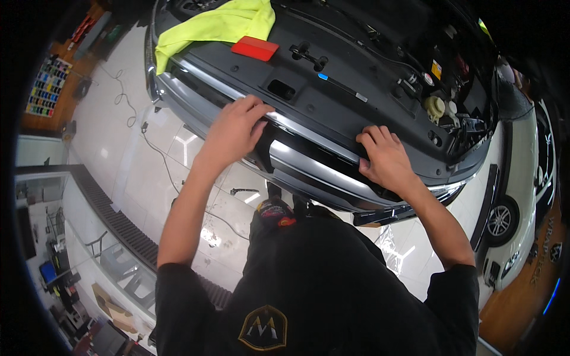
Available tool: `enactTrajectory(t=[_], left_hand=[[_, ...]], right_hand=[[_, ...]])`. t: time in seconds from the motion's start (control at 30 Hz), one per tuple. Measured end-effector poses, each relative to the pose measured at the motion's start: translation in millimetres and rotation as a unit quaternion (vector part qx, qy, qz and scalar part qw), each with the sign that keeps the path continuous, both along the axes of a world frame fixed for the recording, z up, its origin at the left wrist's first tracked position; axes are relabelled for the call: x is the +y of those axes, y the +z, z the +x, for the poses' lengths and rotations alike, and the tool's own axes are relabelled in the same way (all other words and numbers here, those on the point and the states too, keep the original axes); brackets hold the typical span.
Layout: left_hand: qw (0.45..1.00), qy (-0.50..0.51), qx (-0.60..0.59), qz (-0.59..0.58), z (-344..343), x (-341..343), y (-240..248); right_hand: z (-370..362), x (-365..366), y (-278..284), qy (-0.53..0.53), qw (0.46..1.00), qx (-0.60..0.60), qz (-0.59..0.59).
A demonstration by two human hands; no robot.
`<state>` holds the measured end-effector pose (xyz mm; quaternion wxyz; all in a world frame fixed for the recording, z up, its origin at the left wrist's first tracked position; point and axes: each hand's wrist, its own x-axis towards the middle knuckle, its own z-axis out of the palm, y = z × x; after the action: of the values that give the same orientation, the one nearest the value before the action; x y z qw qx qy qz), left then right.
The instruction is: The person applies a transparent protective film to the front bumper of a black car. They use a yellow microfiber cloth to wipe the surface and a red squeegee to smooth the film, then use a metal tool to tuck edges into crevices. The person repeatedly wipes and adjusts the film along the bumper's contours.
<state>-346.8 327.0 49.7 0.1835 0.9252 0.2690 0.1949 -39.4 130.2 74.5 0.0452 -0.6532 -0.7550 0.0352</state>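
A long silver trim strip (309,134) runs across the front edge of a dark grey car, above its grille opening. My left hand (233,132) grips this strip near its middle, fingers curled over the top and thumb below. Farther right, my right hand (389,159) is closed on the same strip, fingertips over the upper edge and thumb in front. Behind the strip, a red squeegee card (255,48) lies on the black plastic cover (237,69), partly against a neon yellow cloth (219,25). A slim cutter (343,87) with a blue end lies on that cover too.
The open engine bay has a cream reservoir cap (435,108) at right. A cable (169,169) snakes over the white tiled floor, near a small dark tool (244,191). A white car (515,178) stands at right; a dark slatted strip (113,216) crosses the floor at left.
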Motion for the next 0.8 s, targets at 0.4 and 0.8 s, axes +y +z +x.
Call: enactTrajectory(t=[0.4, 0.8], left_hand=[[0.981, -0.172, 0.057, 0.063, 37.2, 70.5, -22.2], [0.955, 0.236, -0.046, 0.176, 11.9, 239.6, -6.3]], right_hand=[[2.5, -11.6, -20.3, 0.002, 1.0, 0.004, 0.024], [-38.1, -3.7, 6.0, -0.22, 0.94, 0.224, 0.13]])
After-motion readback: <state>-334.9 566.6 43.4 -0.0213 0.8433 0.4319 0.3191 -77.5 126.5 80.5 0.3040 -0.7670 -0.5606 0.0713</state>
